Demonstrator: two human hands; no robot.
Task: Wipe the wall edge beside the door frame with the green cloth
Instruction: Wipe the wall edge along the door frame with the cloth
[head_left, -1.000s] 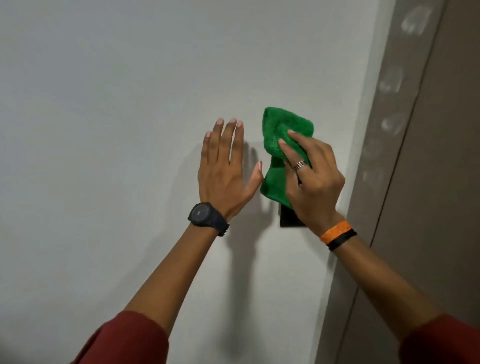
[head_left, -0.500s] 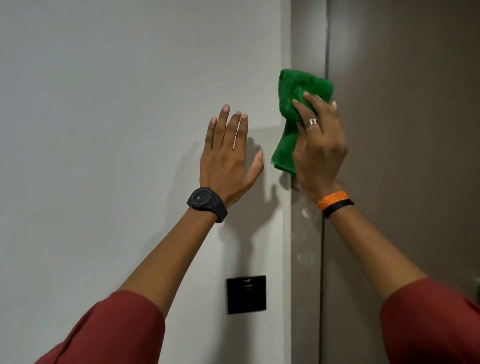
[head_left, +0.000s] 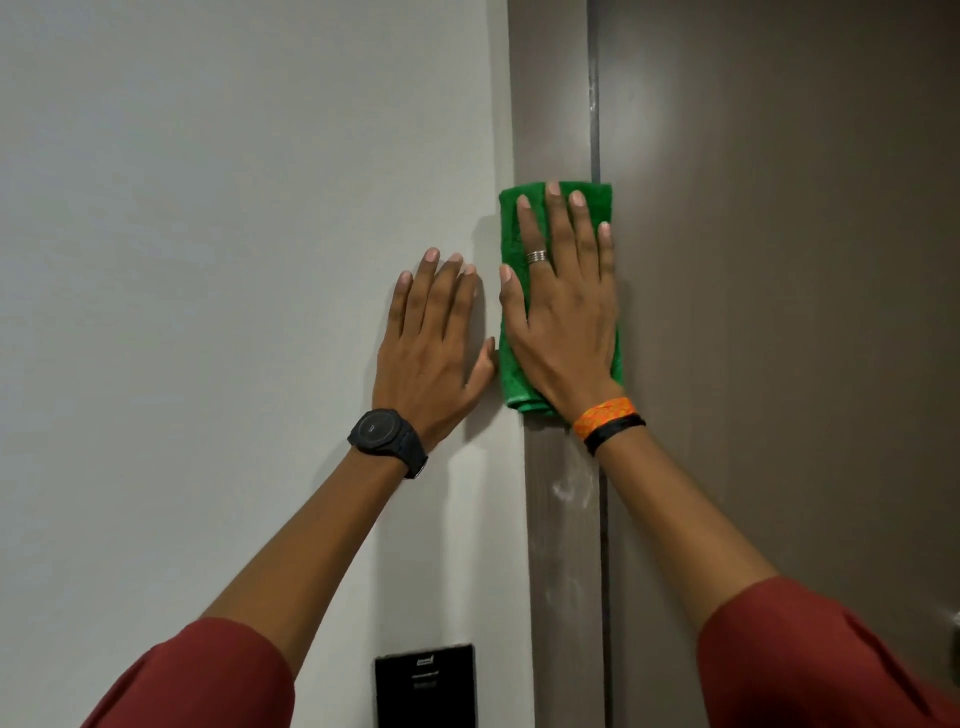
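Observation:
A folded green cloth (head_left: 511, 358) lies flat against the brown door frame (head_left: 563, 545), its left side overlapping the wall edge (head_left: 511, 130). My right hand (head_left: 563, 312) presses on it with fingers spread and pointing up, covering most of the cloth. My left hand (head_left: 434, 348) rests flat on the white wall (head_left: 234, 260) just left of the cloth, fingers apart, holding nothing. Its thumb nearly touches the cloth.
A black square wall panel (head_left: 425, 686) sits low on the wall below my left arm. The brown door (head_left: 805, 312) fills the right side, with a narrow gap (head_left: 596, 104) between it and the frame. Pale smudges (head_left: 571, 488) mark the frame below the cloth.
My right hand went from gripping the bunched cloth to pressing it flat on the frame with fingers spread. The view has come closer. My left hand stays on the wall.

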